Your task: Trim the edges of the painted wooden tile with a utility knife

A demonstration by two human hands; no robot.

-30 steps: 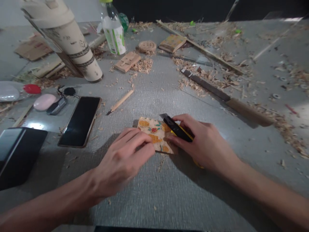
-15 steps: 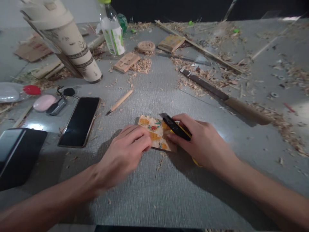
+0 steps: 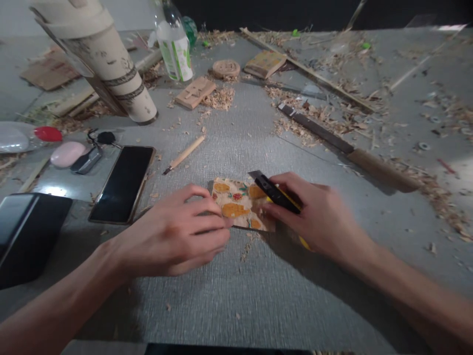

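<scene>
A small wooden board (image 3: pixel 236 209) lies flat on the grey table before me, painted with orange carrot-like shapes and red spots. My left hand (image 3: pixel 181 229) is at its left edge, palm down, with the fingers loosely bent and apart; whether the fingertips touch the wood I cannot tell. A black and yellow utility knife (image 3: pixel 276 192) is held in my right hand (image 3: pixel 318 209), over the board's right end. Its blade is out and points up and left, off the wood. A few shavings (image 3: pixel 250 242) lie just in front of the board.
A thin wood-handled carving tool (image 3: pixel 185 154) lies beyond my left hand, a phone (image 3: pixel 123 185) to the left. Further back are a tall tumbler (image 3: pixel 114 64), a bottle (image 3: pixel 175 54) and carved wooden blocks (image 3: pixel 195 92). A long wood-handled blade (image 3: pixel 321 130) lies right among shavings.
My left hand has drawn back to the left and its fingers have loosened, so more of the board shows. My right hand still holds the knife in much the same place.
</scene>
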